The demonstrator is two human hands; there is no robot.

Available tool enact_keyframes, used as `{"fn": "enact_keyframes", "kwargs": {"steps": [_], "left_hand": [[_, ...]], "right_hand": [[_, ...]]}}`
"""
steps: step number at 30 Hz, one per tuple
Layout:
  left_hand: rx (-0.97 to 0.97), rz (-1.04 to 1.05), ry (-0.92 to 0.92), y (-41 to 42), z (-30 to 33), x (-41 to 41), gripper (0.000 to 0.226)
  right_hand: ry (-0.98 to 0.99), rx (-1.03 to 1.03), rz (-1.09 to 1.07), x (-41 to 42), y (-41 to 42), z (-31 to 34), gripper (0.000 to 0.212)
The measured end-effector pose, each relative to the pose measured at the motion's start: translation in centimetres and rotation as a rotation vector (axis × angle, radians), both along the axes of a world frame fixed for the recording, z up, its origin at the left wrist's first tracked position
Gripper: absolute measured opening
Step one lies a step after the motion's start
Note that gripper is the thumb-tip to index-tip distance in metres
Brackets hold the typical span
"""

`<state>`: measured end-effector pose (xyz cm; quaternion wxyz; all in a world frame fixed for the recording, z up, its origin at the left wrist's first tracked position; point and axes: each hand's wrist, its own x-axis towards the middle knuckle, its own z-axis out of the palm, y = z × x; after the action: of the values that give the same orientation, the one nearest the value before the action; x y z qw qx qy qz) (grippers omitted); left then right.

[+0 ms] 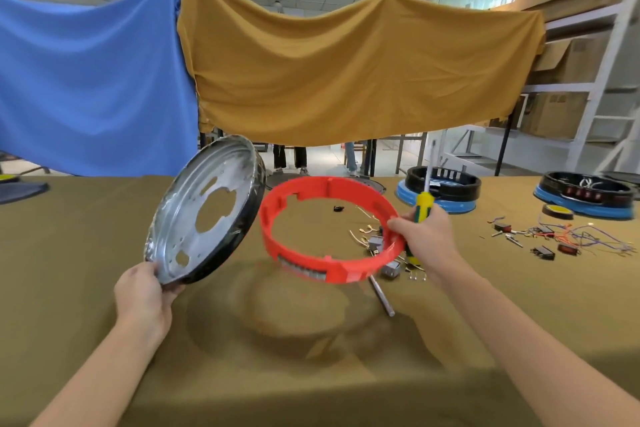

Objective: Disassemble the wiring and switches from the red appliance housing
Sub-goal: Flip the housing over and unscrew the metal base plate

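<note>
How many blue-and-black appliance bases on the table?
2. One blue-and-black base sits behind the right hand; the other base at the far right edge, partly cut off. More may be out of view.

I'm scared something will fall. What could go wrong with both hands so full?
1. The right hand holds both the red ring and a yellow screwdriver; that crowded grip might let one slip.
2. The left hand holds the tilted metal plate only by its lower edge, so it could tip or drop.
3. Small loose parts lie under the ring and could get knocked about.
</note>
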<state>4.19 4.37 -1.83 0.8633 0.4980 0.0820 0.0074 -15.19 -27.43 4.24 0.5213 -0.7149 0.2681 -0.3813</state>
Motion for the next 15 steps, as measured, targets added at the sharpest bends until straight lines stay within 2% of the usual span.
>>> {"fn": "enact_keyframes", "kwargs": {"steps": [3, 7, 12, 15], "left_hand": [[0.05, 0.022, -0.03, -0.1, -0.2, 0.3, 0.028], [0.167, 0.067, -0.05, -0.3, -1.0, 0.8, 0.038], [0.324, 0.132, -0.068, -0.7, -1.3, 1.2, 0.035], [0.356, 0.131, -0.042, -0.9, -1.3, 1.3, 0.03]], "right_hand": [[-0.091, 0.069, -0.194, 0.9, -2.1, 0.7, 0.035], [-0.085, 0.091, -0.409, 1.7, -4.6, -0.2, 0.03], [0.042, 0.098, -0.527, 1.5, -6.6, -1.8, 0.028], [0.123, 0.12, -0.503, 1.2, -7.4, -2.5, 0.027]]}}
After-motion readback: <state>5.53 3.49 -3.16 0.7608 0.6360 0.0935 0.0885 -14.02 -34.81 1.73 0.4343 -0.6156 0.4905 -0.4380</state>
